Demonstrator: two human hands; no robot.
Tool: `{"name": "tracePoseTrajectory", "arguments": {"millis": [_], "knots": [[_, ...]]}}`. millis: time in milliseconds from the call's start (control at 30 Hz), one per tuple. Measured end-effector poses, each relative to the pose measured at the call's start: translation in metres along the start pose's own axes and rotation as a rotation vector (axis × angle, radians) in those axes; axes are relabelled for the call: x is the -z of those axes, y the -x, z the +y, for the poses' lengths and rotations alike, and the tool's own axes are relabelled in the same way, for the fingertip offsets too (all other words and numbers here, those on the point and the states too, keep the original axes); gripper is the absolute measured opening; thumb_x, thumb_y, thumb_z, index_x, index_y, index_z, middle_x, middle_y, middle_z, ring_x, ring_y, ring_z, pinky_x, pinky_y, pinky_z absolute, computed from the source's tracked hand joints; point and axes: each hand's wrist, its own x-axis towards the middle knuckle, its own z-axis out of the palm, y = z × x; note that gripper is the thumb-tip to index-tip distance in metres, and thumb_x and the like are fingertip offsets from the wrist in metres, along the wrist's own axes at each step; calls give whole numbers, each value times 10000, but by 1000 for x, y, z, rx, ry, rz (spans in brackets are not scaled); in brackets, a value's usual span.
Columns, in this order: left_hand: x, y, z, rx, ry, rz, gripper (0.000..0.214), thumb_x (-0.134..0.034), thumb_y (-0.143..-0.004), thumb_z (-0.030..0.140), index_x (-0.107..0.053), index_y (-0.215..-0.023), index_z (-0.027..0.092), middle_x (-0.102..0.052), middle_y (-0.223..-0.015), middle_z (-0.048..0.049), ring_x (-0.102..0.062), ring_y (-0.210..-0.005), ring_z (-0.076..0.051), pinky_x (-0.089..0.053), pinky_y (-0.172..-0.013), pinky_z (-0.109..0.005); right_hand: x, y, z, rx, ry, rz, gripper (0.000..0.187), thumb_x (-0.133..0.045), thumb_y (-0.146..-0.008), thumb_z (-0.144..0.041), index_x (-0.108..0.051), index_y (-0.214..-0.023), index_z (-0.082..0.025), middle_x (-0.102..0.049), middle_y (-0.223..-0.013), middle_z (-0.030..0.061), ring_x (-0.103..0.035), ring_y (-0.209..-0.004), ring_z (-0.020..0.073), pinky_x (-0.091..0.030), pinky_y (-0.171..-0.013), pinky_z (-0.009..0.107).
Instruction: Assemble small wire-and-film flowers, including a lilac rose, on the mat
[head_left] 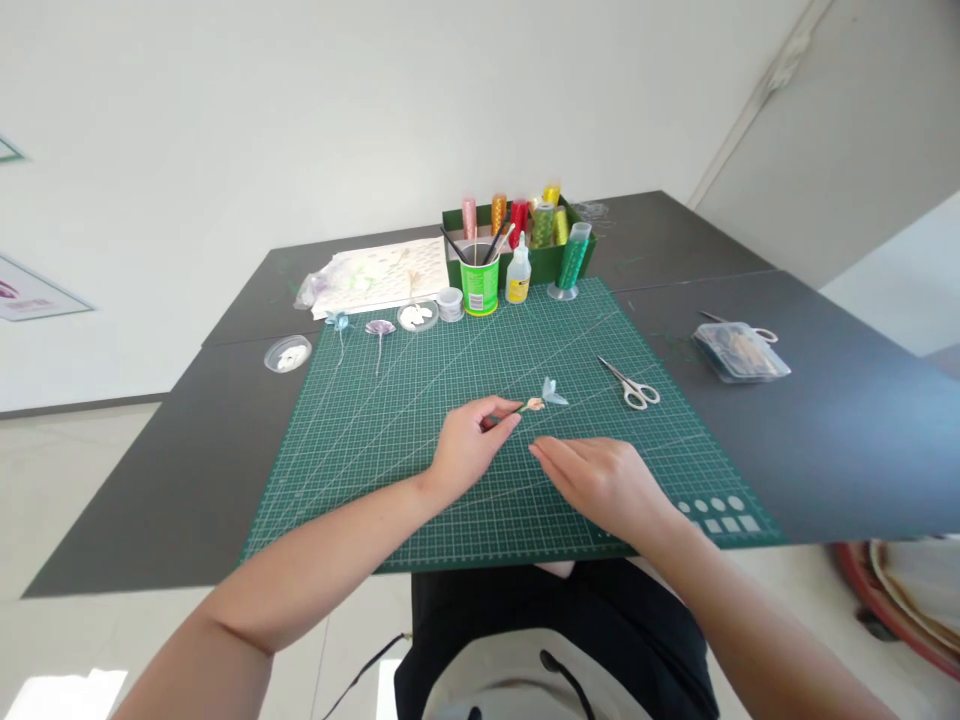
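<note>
Right now I see my left hand point(469, 445) pinching a thin stem between thumb and fingertips point(504, 420), closed tight on it. Just beyond those fingertips the stem ends in a small flower point(546, 398), peach at the centre with pale blue petals, lifted slightly over the green cutting mat point(360, 440). My right hand point(600, 485) lies flat beside it, fingers loosely together, holding nothing. Farther right lie scissors point(631, 385).

A dark table point(825, 420) carries a green cutting mat point(420, 420).
</note>
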Motion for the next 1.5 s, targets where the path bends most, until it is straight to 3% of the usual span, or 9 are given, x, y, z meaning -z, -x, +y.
{"name": "tracePoseTrajectory", "arguments": {"millis": [200,400,633,800,1033,1200,1367,1500], "knots": [[0,1,-4,-198,-196,-89,193,-659,-967,237,-787,-1111,243,-800,-984,-15,-724,-874,-175,-558,-808,-286,0,5,-20,-76,-47,83,370,-429,-1084,-180,-679,-812,-161,-697,-598,9,-619,-469,119,-398,-488,281],[13,-5,-9,-330,-348,-174,203,-652,-980,232,-781,-1137,235,-799,-979,-18,-738,-836,-166,-585,-777,-279,2,3,-27,-92,-76,64,315,-462,-1067,-193,-753,-961,-136,-698,-625,35,-652,-522,146,-521,-536,279],[33,6,-14,-488,-451,-317,185,-648,-987,260,-785,-1105,222,-809,-947,-22,-760,-806,-165,-600,-721,-257,2,-4,-29,-212,-359,136,261,-562,-1033,-217,-795,-943,-144,-659,-676,39,-611,-597,141,-485,-538,274],[49,12,-12,-583,-470,-341,198,-588,-1021,258,-775,-1058,209,-804,-923,-16,-761,-765,-156,-587,-645,-238,2,-25,-22,-295,-548,147,255,-591,-1028,-281,-820,-952,-198,-637,-668,16,-601,-633,139,-477,-589,278],[43,17,-16,-675,-443,-300,202,-576,-1022,242,-748,-1111,183,-804,-920,-35,-768,-750,-153,-606,-650,-246,-3,-39,-19,-559,-760,213,244,-644,-986,-322,-843,-888,-219,-757,-882,70,-700,-718,157,-554,-606,266],[42,14,-16,-628,-467,-339,186,-580,-1013,224,-754,-1074,193,-800,-903,-23,-768,-748,-169,-599,-643,-257,-7,-34,-19,-517,-864,203,225,-653,-977,-285,-842,-869,-230,-820,-924,70,-775,-834,198,-625,-724,298],[43,14,-15,-584,-490,-396,195,-583,-1011,227,-749,-1111,207,-802,-926,-17,-771,-773,-178,-596,-656,-259,-8,-32,-23,-407,-795,234,195,-647,-972,-222,-838,-933,-220,-826,-904,67,-781,-795,193,-642,-713,293],[43,15,-14,-637,-479,-359,202,-582,-1018,248,-754,-1111,197,-804,-920,-20,-766,-743,-167,-595,-639,-253,-10,-30,-23,-400,-762,279,197,-644,-960,-166,-835,-951,-215,-832,-937,65,-794,-838,197,-656,-750,287]]}}
